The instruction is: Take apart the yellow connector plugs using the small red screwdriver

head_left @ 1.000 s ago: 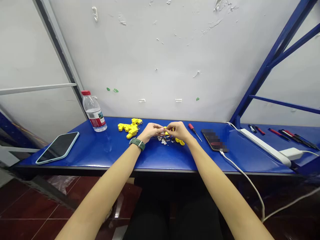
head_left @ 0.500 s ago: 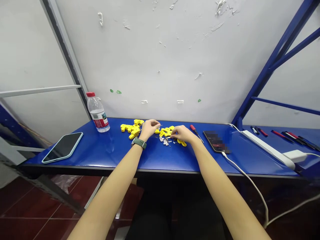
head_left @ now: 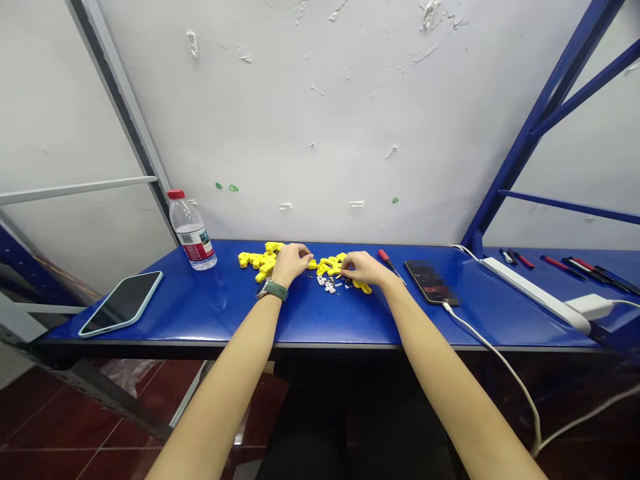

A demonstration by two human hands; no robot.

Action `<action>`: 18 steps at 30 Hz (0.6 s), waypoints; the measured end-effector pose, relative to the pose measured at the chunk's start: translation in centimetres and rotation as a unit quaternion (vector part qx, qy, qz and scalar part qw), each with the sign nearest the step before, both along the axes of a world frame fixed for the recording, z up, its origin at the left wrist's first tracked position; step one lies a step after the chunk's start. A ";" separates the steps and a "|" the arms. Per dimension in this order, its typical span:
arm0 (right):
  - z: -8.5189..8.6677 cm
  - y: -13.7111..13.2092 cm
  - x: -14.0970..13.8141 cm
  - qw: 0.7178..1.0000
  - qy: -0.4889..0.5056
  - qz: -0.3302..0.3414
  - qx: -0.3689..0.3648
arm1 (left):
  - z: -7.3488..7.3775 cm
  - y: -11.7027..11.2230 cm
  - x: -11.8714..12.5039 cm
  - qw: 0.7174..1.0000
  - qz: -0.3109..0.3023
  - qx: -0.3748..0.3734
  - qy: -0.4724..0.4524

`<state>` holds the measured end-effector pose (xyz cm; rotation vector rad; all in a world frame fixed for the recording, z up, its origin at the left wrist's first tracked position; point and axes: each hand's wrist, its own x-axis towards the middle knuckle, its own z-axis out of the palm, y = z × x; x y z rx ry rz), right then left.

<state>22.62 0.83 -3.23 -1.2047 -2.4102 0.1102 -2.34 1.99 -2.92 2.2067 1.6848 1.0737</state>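
Observation:
My left hand (head_left: 294, 263), with a green-strapped watch (head_left: 273, 289) on its wrist, hovers over the middle of the blue table. Its thumb and fingertips are pinched together; anything between them is too small to make out. A cluster of yellow plastic parts (head_left: 254, 260) lies to its left, partly covered by the hand. My right hand (head_left: 364, 267) reaches down at the right side of more yellow pieces (head_left: 330, 264), its fingers closed and what they hold hidden. Between the hands lie small white parts (head_left: 329, 285) and tiny dark bits. Under my right hand another yellow piece (head_left: 363, 287) shows.
A red-handled screwdriver (head_left: 391, 266) and a cabled phone (head_left: 431, 283) lie to the right. Further along are a white power strip (head_left: 535, 293) and several pens (head_left: 590, 270). Leftward are a water bottle (head_left: 193, 233) and another phone (head_left: 123, 303). A wall closes the back.
The view has shifted slightly. My left fingertips have drawn a little left, and the thin light piece seen at them before no longer shows. My right hand stays almost in place.

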 end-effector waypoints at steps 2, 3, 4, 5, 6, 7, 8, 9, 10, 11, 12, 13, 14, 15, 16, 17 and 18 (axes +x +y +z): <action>0.0 0.1 -0.1 1.000 -0.010 -0.005 -0.002 | 0.0 -0.2 0.0 1.000 0.023 -0.020 0.005; 0.0 0.1 -0.1 1.000 -0.016 -0.006 -0.001 | 0.0 -0.3 0.0 0.999 0.039 -0.031 0.009; 0.1 0.1 -0.1 1.000 -0.022 -0.005 0.001 | 0.1 -0.4 0.0 0.998 0.056 -0.040 0.014; 0.1 0.1 -0.1 1.000 -0.028 -0.003 0.003 | 0.2 -0.5 -0.1 0.996 0.073 -0.047 0.019; 0.2 0.2 0.0 0.999 -0.032 0.002 0.002 | 0.3 -0.6 -0.1 0.995 0.086 -0.052 0.022; 0.3 0.2 0.0 0.999 -0.035 0.006 -0.001 | 0.3 -0.7 -0.1 0.994 0.095 -0.055 0.024; 0.3 0.3 0.1 0.999 -0.036 0.011 -0.005 | 0.4 -0.8 0.0 0.993 0.100 -0.055 0.024; 0.3 0.3 0.1 0.999 -0.036 0.015 -0.009 | 0.5 -0.8 0.0 0.993 0.101 -0.054 0.024; 0.3 0.4 0.1 0.999 -0.036 0.019 -0.012 | 0.5 -0.9 0.0 0.993 0.100 -0.051 0.025; 0.2 0.5 0.1 0.999 -0.036 0.020 -0.013 | 0.5 -0.9 0.1 0.994 0.097 -0.048 0.029; 0.1 0.6 0.1 0.999 -0.036 0.020 -0.013 | 0.5 -0.8 0.1 0.994 0.094 -0.044 0.035; -0.1 0.7 0.0 0.999 -0.036 0.018 -0.012 | 0.4 -0.8 0.2 0.994 0.090 -0.041 0.042; -0.2 0.7 0.0 0.999 -0.035 0.015 -0.010 | 0.3 -0.7 0.3 0.994 0.087 -0.038 0.048; -0.4 0.8 -0.1 0.999 -0.033 0.012 -0.007 | 0.2 -0.6 0.3 0.994 0.084 -0.035 0.053; -0.5 0.8 -0.1 0.999 -0.031 0.009 -0.003 | 0.0 -0.4 0.4 0.995 0.078 -0.031 0.056; -0.6 0.8 -0.1 1.000 -0.027 0.008 0.002 | -0.2 -0.3 0.4 0.995 0.072 -0.026 0.058; -0.6 0.7 -0.1 1.000 -0.021 0.008 0.007 | -0.4 -0.1 0.4 0.996 0.066 -0.020 0.059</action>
